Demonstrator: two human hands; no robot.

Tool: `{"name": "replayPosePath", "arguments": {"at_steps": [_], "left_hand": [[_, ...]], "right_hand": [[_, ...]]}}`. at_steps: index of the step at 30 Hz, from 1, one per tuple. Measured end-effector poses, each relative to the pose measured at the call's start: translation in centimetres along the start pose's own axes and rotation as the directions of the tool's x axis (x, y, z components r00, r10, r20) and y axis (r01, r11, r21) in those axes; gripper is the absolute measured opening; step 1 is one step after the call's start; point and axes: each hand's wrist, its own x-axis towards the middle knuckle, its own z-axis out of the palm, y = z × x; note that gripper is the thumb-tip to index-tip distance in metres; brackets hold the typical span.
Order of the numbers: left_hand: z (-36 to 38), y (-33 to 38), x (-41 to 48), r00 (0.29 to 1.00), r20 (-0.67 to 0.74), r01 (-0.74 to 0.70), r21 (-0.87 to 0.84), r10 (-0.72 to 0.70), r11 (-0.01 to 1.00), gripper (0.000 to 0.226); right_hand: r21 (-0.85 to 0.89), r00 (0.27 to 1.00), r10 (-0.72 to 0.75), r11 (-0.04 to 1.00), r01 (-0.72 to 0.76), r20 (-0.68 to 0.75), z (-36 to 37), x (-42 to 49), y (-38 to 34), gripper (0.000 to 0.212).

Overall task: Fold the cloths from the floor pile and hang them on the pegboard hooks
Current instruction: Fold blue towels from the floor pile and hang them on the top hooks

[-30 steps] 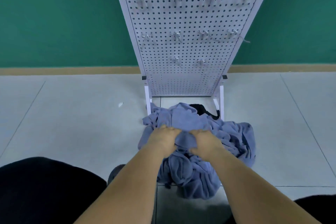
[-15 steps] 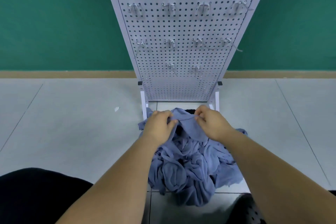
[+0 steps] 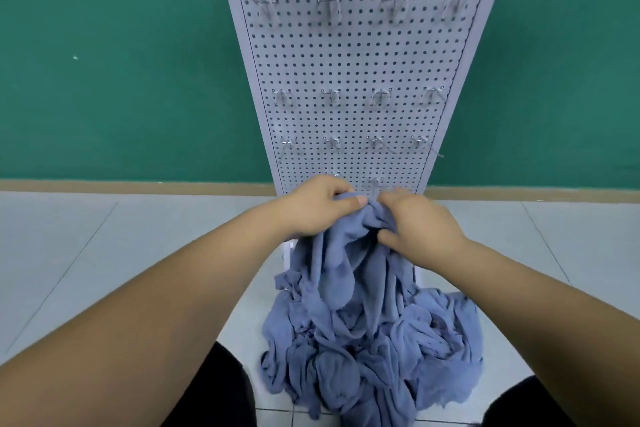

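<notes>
Cloth (image 3: 341,274), blue-grey and bunched, hangs from our fingers (image 3: 349,204). Our left hand (image 3: 311,210) and right hand (image 3: 420,227) sit close together, each pinching its top edge. Below the fingers it trails into the pile (image 3: 381,357) on the floor (image 3: 138,253). Just beyond the fingers stands the white pegboard (image 3: 353,62), with rows of metal hooks (image 3: 330,7) above them.

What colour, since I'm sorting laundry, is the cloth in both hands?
The cloth is plain greyish blue, clearest in head view.
</notes>
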Motion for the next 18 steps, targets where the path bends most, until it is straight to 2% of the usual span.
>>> {"name": "replayPosePath", "arguments": {"at_steps": [2, 4, 7, 9, 12, 14, 15, 17, 18], "left_hand": [[-1.4, 0.2, -0.9, 0.997, -0.057, -0.043, 0.093, 0.049, 0.995, 0.043], [-2.3, -0.2, -1.6, 0.995, -0.089, -0.026, 0.165, 0.041, 0.986, 0.05], [-2.9, -1.6, -1.7, 0.99, -0.132, -0.031, 0.19, 0.057, 0.981, 0.039], [-3.5, -2.6, -1.5, 0.982, -0.17, -0.06, 0.161, 0.088, 0.985, 0.029], [-3.9, -4.1, -1.2, 0.977, -0.18, -0.089, 0.129, 0.112, 0.988, 0.018], [-3.9, -5.1, -0.8, 0.979, -0.186, -0.068, 0.111, 0.088, 0.991, 0.012], [-3.8, -5.4, -0.7, 0.98, -0.184, -0.057, 0.096, 0.074, 0.994, 0.011], [-3.6, -5.6, -0.3, 0.984, -0.173, -0.027, 0.09, 0.042, 0.996, 0.014], [-3.5, -5.6, -0.1, 0.985, -0.17, -0.007, 0.097, 0.024, 0.995, 0.018]], "right_hand": [[-0.004, 0.995, -0.005, 1.0, 0.005, -0.1, -1.1, 0.1, 0.3, 0.024], [0.168, 0.989, 0.033, 0.986, -0.008, -0.147, -1.6, 0.0, 0.9, 0.025], [0.534, 0.997, 0.077, 0.843, -0.062, -0.006, -2.0, 0.2, 2.1, 0.027], [0.635, 0.997, 0.054, 0.769, -0.077, 0.055, -1.9, 0.2, 2.6, 0.028], [0.651, 0.999, 0.038, 0.759, -0.025, -0.006, -1.8, 0.3, 2.9, 0.027], [0.658, 0.999, 0.003, 0.753, 0.021, -0.035, -2.0, 0.4, 2.9, 0.017], [0.627, 0.999, -0.036, 0.777, 0.046, -0.029, -2.2, 0.5, 2.9, 0.019], [0.449, 0.991, -0.128, 0.885, 0.125, -0.023, -2.3, 0.8, 3.0, 0.032], [0.369, 0.989, -0.147, 0.918, 0.145, -0.023, -2.2, 1.1, 3.0, 0.032]]}}
